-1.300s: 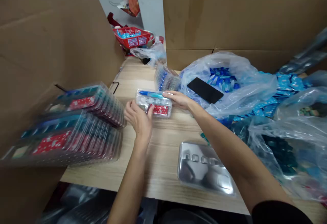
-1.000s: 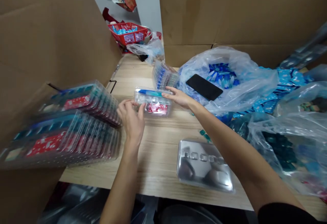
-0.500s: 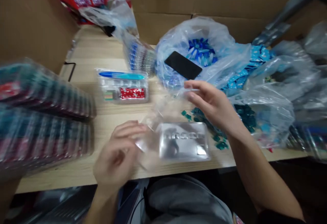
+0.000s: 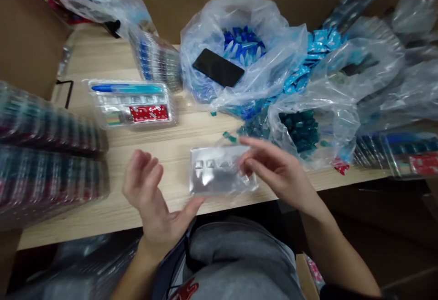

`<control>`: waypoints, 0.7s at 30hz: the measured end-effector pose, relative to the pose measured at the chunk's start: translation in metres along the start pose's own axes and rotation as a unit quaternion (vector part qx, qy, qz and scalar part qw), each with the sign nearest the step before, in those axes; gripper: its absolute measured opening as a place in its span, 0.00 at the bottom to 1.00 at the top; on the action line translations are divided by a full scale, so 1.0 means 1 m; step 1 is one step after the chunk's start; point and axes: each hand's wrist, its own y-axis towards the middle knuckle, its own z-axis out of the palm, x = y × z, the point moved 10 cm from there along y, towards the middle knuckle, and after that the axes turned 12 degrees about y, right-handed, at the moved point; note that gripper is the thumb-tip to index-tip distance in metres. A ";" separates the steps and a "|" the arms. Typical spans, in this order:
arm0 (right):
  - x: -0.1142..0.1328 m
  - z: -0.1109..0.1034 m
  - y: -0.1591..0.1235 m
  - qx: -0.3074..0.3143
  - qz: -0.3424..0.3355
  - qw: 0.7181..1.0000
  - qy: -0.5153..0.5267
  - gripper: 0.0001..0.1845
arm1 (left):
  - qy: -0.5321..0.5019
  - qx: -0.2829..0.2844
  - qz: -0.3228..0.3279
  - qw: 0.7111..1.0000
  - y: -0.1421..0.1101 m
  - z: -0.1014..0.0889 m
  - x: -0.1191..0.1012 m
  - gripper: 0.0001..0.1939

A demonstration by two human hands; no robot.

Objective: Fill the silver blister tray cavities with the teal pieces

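Note:
A clear plastic blister tray [image 4: 219, 177] with a row of small square dents lies near the table's front edge, shiny and with nothing visible in it. My left hand [image 4: 153, 204] is raised to its left, palm up and fingers apart, the thumb close to the tray's lower left corner. Over the tray's right end hovers my right hand [image 4: 280, 174], index finger stretched out and the others loosely bent; I cannot tell whether it touches the tray. Dark green square pieces [image 4: 297, 131] lie in a plastic bag just beyond my right hand, with a few loose ones on the table.
A filled tray [image 4: 130, 104] with a blue pen and a red packet lies at the left. Filled trays [image 4: 51, 172] stand stacked further left. A black phone [image 4: 218, 67] rests on a bag with blue pieces [image 4: 244, 47]. Light-blue packets [image 4: 297, 79] lie behind at the right.
A blurred clear plastic piece between my hands no longer shows there. My left hand has turned palm up and opened; my right hand has come down over the tray. The whole view has shifted.

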 end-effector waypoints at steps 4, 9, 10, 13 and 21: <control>0.017 0.033 0.004 0.123 -0.082 0.964 -0.222 0.18 | -0.023 0.107 -0.043 0.993 0.013 0.031 0.001 0.34; 0.008 0.009 0.007 0.043 -0.088 0.911 -0.402 0.18 | -0.024 0.100 -0.272 0.957 -0.006 0.057 0.055 0.25; -0.001 0.006 0.003 0.049 -0.086 0.906 -0.412 0.19 | 0.010 0.102 -0.283 0.954 -0.010 0.060 0.060 0.25; -0.033 0.004 -0.013 0.069 -0.057 0.899 -0.430 0.21 | 0.126 0.119 -0.248 0.953 -0.012 0.069 0.062 0.20; 0.033 -0.022 -0.049 -0.031 -0.197 0.895 -0.400 0.18 | 0.066 0.109 -0.280 0.951 -0.025 0.083 0.079 0.26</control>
